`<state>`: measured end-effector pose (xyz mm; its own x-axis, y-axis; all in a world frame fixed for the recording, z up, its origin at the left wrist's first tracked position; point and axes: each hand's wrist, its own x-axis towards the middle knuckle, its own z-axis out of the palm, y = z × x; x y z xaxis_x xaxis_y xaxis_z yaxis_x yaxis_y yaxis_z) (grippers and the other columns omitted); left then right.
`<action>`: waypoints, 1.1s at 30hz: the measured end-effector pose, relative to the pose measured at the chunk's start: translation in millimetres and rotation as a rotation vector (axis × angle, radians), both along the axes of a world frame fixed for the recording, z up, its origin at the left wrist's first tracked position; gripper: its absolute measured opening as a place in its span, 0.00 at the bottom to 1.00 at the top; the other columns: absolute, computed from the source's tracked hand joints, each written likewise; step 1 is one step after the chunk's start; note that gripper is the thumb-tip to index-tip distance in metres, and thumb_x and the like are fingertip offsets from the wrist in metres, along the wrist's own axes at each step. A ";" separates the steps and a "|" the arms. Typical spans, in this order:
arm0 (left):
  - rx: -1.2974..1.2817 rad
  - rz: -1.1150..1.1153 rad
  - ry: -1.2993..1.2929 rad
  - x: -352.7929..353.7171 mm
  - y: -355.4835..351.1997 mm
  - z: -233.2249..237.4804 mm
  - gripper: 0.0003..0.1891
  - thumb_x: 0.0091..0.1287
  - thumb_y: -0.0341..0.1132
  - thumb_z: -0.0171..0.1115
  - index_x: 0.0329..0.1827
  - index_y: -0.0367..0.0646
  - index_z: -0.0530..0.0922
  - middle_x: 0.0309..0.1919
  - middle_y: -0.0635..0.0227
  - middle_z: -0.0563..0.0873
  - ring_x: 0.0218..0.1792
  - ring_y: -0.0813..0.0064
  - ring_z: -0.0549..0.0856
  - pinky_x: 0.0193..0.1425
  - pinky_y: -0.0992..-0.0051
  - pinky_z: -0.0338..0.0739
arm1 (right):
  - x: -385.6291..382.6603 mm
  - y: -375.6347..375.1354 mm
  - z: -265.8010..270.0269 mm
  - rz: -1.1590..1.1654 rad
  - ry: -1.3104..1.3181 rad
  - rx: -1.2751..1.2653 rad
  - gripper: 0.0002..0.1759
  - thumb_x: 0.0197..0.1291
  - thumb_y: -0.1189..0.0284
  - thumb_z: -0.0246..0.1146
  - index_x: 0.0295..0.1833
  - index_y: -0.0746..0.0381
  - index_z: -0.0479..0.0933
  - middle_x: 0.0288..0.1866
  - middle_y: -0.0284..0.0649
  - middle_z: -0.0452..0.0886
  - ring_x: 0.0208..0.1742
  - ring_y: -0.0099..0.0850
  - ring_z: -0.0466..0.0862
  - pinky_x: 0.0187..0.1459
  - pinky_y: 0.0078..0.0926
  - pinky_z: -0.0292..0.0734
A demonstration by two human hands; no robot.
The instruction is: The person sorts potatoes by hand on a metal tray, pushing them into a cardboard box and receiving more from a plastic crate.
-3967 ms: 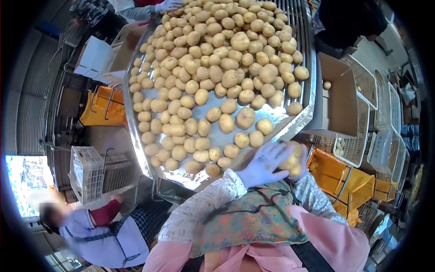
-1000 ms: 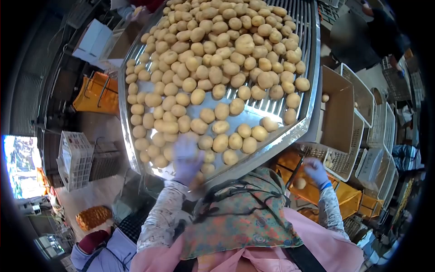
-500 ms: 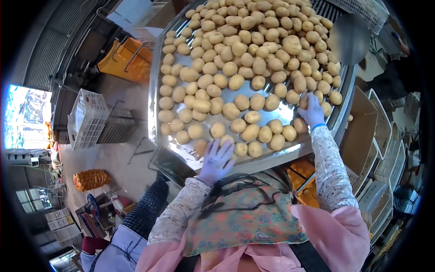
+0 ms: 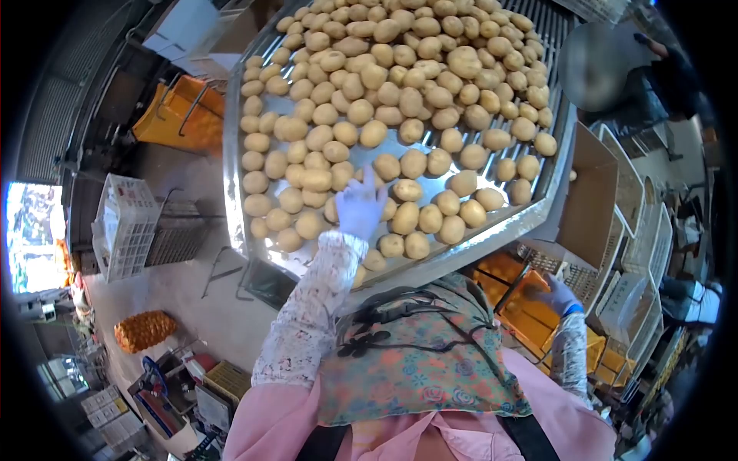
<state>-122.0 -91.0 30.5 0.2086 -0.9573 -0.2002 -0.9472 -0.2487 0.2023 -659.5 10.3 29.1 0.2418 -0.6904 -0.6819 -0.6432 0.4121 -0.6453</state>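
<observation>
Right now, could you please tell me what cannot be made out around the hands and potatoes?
Left hand, head view: its own back hides the palm and whatever lies beneath.
Right hand, head view: its palm is hidden, so whether it holds anything is unclear.
Potato pile, head view: the top edge cuts off its far end.
Orange container, head view: partly covered by the right hand.
</observation>
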 end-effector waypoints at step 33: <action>-0.391 -0.234 0.128 -26.2 123.9 -32.4 0.40 0.67 0.52 0.66 0.71 0.27 0.68 0.66 0.41 0.74 0.69 0.43 0.72 0.77 0.45 0.59 | 309.8 -168.2 10.4 0.337 0.631 -0.653 0.36 0.49 0.67 0.73 0.68 0.48 0.74 0.63 0.45 0.73 0.59 0.51 0.81 0.56 0.45 0.78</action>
<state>-148.1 32.9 -1.9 -0.0245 -0.9844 0.1742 -0.9302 0.0863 0.3568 -349.7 -157.8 39.4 0.2169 -0.9409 -0.2603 -0.9687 -0.1743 -0.1769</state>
